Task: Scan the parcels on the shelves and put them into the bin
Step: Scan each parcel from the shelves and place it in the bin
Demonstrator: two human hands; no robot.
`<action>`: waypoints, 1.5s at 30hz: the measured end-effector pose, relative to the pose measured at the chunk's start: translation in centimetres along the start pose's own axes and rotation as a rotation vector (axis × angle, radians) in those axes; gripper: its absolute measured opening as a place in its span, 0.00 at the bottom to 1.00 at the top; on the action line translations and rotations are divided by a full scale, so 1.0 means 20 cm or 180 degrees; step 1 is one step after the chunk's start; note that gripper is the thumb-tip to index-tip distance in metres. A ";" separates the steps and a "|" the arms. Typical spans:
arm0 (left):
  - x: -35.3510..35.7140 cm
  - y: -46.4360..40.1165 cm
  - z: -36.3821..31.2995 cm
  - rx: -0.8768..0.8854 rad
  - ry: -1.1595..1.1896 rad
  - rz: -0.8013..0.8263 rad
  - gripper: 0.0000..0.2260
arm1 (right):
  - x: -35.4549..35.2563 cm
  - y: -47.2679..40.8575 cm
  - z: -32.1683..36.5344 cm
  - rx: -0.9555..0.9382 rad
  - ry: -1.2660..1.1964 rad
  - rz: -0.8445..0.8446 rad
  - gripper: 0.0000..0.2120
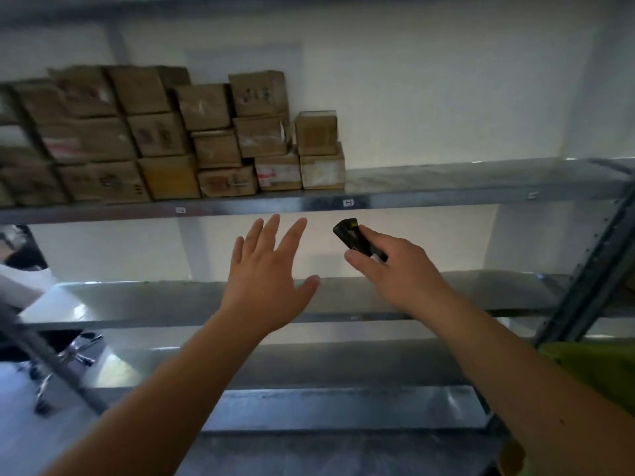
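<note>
Reaching up, the left hand point(266, 269) is wide open and holds nothing. The right hand point(395, 269) grips a black scanner point(354, 237). The brown parcels point(192, 139) sit on the shelf point(446, 197) above both hands.

Roughly twenty cardboard parcels point(206, 139) stacked on upper shelf point(446, 187); exact count unclear, blurred. One black scanner point(354, 237) below that shelf. Two hands.
</note>
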State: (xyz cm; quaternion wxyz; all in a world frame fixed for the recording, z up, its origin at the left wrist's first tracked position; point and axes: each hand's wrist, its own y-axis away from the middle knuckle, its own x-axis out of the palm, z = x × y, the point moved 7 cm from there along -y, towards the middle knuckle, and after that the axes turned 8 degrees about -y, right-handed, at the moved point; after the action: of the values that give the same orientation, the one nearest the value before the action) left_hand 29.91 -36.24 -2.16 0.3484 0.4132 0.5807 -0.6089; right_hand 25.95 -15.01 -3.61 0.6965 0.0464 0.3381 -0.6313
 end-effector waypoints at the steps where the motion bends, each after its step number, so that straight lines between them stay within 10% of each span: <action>1: -0.04 -0.02 0.02 -0.0019 0.0001 -0.0058 0.41 | -0.01 -0.03 0.05 -0.0046 -0.0005 -0.0025 0.30; 22: -0.16 -1.15 -0.09 0.0177 0.0216 -0.0542 0.41 | -0.40 -1.08 -0.05 -0.0354 0.0048 -0.0165 0.28; 45: 0.03 -1.68 0.01 -0.1042 0.1179 -0.0379 0.43 | -0.47 -1.66 -0.35 -0.0451 0.0042 0.0176 0.29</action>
State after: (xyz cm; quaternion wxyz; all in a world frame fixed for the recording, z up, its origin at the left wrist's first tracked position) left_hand -0.75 -33.52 11.32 0.2618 0.4208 0.7488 -0.4401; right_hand -6.89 -10.14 7.95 0.7129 0.0105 0.3851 -0.5860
